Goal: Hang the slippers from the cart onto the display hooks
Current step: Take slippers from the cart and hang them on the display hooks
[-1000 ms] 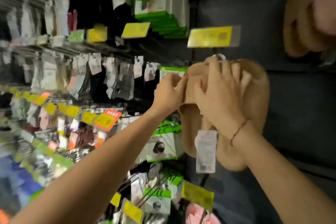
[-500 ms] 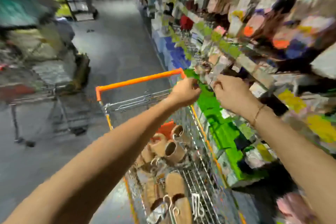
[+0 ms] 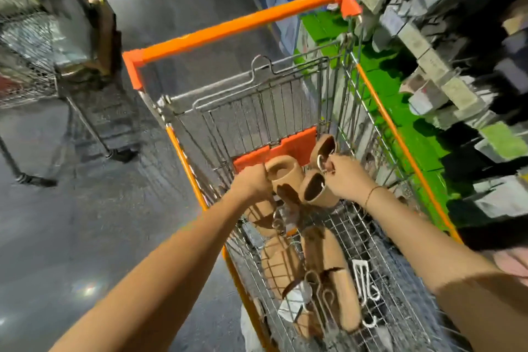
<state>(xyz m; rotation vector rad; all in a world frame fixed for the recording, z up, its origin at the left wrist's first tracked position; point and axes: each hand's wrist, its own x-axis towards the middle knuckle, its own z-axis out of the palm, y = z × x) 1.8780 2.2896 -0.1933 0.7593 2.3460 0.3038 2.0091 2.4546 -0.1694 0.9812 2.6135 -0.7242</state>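
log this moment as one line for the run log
stage: picking from cart | left hand: grips tan slipper | right hand: pinches hanger loop of slipper pair | hung: not yet

Head view, angled down, close over cart [image 3: 240, 24]

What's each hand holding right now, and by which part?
Right hand pinches the white hanger hook joining a tan slipper pair. Left hand grips another slipper at its rim; the exact hold is blurred.
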